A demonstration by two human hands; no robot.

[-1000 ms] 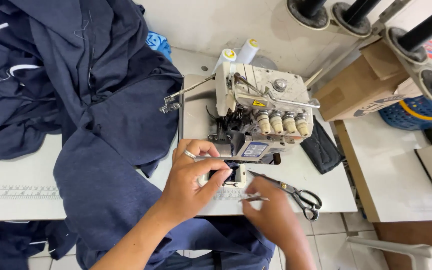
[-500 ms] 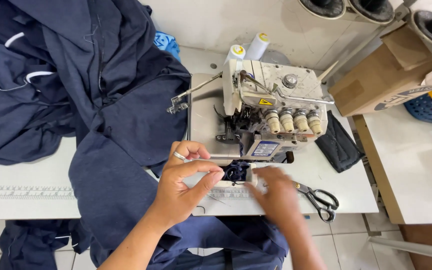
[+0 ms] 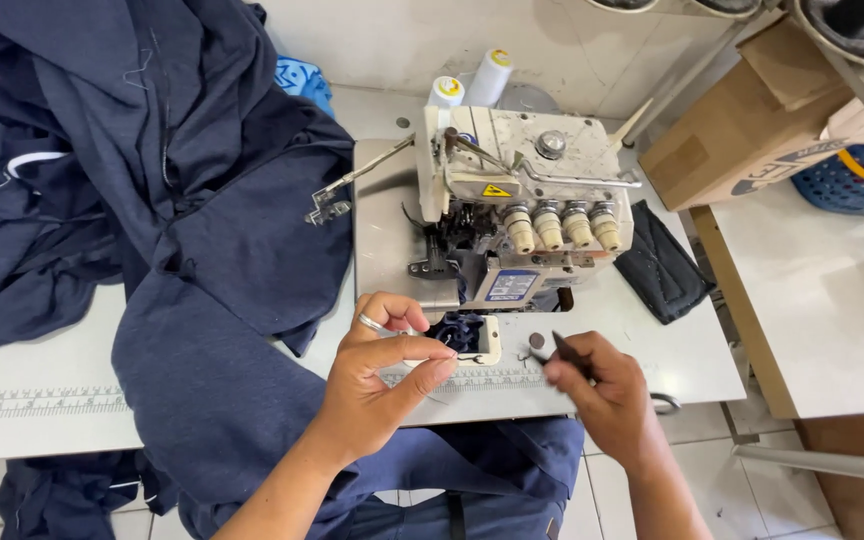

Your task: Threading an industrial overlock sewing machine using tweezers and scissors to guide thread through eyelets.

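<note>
Right now the left hand, with a ring on one finger, is pinched shut, thumb against fingertip, just in front of the sewing machine. It may be pinching a thin thread, but that is too small to tell. The right hand is closed around a small dark tool that looks like tweezers, with the tip pointing toward the little open part at the front of the machine, where a bit of blue cloth sits. Both hands stay close together there, likely so the fine work is easy to see. Big dark blue cloth lies piled on the left of the white bench, off to the side.
</note>
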